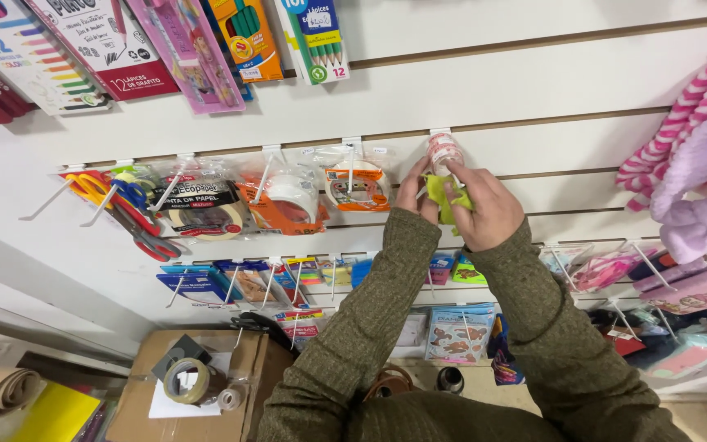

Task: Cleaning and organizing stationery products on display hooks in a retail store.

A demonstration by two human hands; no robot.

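Near the middle of the frame, both hands meet at a small packet of tape (443, 151) hanging on a hook of the white slat wall (533, 90). The left hand (413, 192) has its fingers curled against the packet's lower left edge. The right hand (484, 209) is closed around a yellow-green cloth (443, 196), pressed just under the packet. Both sleeves are olive knit. To the left on the same row hang 3 bagged tape rolls (288, 200) and a bunch of scissors (128, 209) with red, blue and yellow handles. Pencil boxes (247, 37) hang at the upper left. A pink striped plush thing (689, 155) fills the right edge. At the lower left sits a cardboard box (198, 385) with a tape roll on it.
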